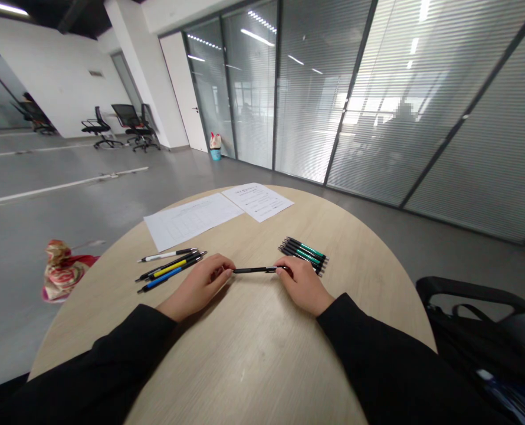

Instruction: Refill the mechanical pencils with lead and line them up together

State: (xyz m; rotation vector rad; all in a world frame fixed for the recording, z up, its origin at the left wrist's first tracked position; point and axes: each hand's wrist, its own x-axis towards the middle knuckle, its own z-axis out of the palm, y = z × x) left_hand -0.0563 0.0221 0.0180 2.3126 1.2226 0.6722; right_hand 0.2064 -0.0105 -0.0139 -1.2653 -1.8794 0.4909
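A slim black pen (pixel 256 270) lies level between my two hands, just over the tabletop. At its left end, the fingertips of my left hand (pixel 204 283) are closed in a pinch. My right hand (pixel 303 282) pinches its other end, where a clip shows; the fingers hide the tip. Beside my left hand are a white pen (pixel 163 255), a yellow pen (pixel 171 268), a blue pen (pixel 167 279) and black ones, lying slanted. Just beyond my right hand, several black-and-green pens (pixel 307 251) lie side by side, partly covered by that hand.
The round wooden table (pixel 245 354) carries a printed sheet (pixel 196 218) and a second paper (pixel 260 200) at its far side. A black chair (pixel 470 295) with a bag stands close on the right. A patterned bundle (pixel 63 271) is on the floor at left.
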